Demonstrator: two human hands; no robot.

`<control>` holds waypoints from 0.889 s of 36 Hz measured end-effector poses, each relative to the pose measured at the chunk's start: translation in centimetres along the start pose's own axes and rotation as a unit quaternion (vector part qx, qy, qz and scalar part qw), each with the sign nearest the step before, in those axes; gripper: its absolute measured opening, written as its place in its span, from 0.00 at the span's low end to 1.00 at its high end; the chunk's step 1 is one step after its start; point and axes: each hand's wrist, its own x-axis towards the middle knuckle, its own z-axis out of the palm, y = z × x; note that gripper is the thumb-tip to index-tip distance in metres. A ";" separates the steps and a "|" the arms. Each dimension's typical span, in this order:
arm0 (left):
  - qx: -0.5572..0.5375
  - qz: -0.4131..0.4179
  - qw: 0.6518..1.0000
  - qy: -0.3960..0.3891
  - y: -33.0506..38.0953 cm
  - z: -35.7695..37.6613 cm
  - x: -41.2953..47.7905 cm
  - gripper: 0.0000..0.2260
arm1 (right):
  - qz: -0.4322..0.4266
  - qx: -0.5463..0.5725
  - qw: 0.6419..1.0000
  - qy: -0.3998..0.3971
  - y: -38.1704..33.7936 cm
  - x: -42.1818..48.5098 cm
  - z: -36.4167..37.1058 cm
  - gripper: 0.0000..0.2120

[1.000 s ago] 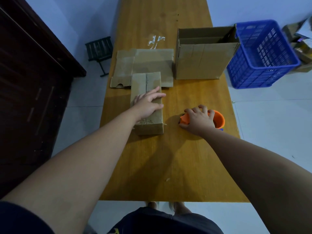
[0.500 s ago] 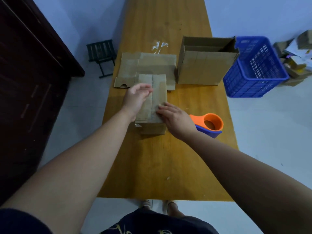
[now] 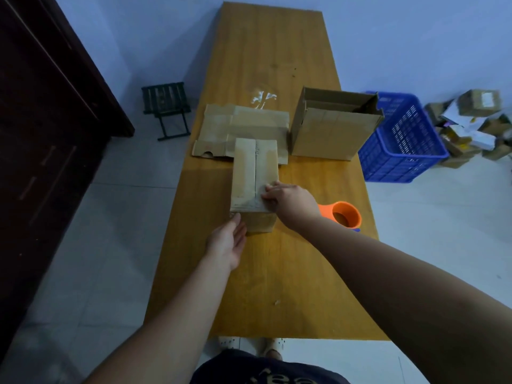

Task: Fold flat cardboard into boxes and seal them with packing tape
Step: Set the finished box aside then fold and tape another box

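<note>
A small closed cardboard box (image 3: 253,173) stands on the wooden table (image 3: 277,286), with a taped seam running down the middle of its top. My right hand (image 3: 288,199) presses flat on the near right corner of the box top. My left hand (image 3: 228,242) rests with fingers apart against the box's near left lower edge and holds nothing. An orange tape dispenser (image 3: 345,214) lies on the table just right of my right wrist. A flat cardboard sheet (image 3: 241,128) lies behind the small box.
A larger open cardboard box (image 3: 332,128) stands at the table's right edge. A blue plastic basket (image 3: 401,142) and a pile of parcels (image 3: 471,126) sit on the floor to the right. A small dark stool (image 3: 166,106) and a dark cabinet (image 3: 41,134) are left.
My right hand left the tape dispenser and moved onto the box's near right corner. My left hand slid off the box top down to its near left edge.
</note>
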 end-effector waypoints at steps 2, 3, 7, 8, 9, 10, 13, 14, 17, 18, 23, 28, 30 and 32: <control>-0.006 -0.007 1.000 -0.005 -0.1 0.5 0.0 0.07 | 0.007 -0.014 1.000 -0.005 -0.1 0.0 0.2 0.19; -0.004 -0.008 1.000 -0.007 -0.2 0.7 0.0 0.08 | 0.010 -0.017 1.000 -0.006 -0.1 0.0 0.3 0.20; -0.014 0.000 1.000 0.019 -0.5 0.9 0.0 0.08 | 0.017 -0.027 0.999 -0.020 -0.2 0.0 0.3 0.21; -0.019 0.003 0.999 0.026 -0.5 0.9 0.0 0.08 | 0.012 -0.028 0.999 -0.019 -0.2 0.0 0.2 0.21; -0.023 0.005 0.999 0.030 -0.5 0.9 0.0 0.08 | 0.006 -0.029 0.999 -0.016 -0.1 -0.1 0.3 0.20; -0.027 0.008 0.999 0.033 -0.5 1.0 0.0 0.08 | 0.000 -0.029 0.999 -0.014 -0.1 -0.1 0.3 0.21; -0.032 0.010 0.999 0.040 -0.5 1.1 -0.2 0.06 | -0.007 -0.025 1.000 -0.015 -0.1 -0.1 0.5 0.22; -0.032 0.012 0.999 0.043 -0.5 1.1 -0.3 0.06 | -0.005 -0.022 1.000 -0.015 -0.1 -0.1 0.5 0.23; -0.023 0.026 0.998 0.047 -0.5 1.2 -0.3 0.06 | -0.003 -0.018 1.000 -0.017 -0.1 -0.2 0.5 0.24; -0.017 0.034 0.998 0.047 -0.5 1.2 -0.2 0.05 | -0.003 -0.018 1.000 -0.015 -0.1 -0.2 0.5 0.24; 0.003 0.062 0.997 0.039 -0.5 1.2 -0.1 0.04 | -0.011 -0.047 0.998 -0.028 -0.7 -0.1 0.1 0.24; 0.008 0.082 0.997 0.003 -0.6 1.2 -0.1 0.08 | -0.004 -0.062 0.997 -0.043 -0.9 0.1 -0.4 0.23; 0.002 0.080 0.997 -0.009 -0.5 1.1 -0.2 0.08 | 0.004 -0.060 0.997 -0.054 -0.8 0.2 -0.4 0.23; -0.007 0.077 0.997 -0.011 -0.5 1.1 -0.3 0.06 | 0.007 -0.059 0.996 -0.065 -0.8 0.3 -0.4 0.22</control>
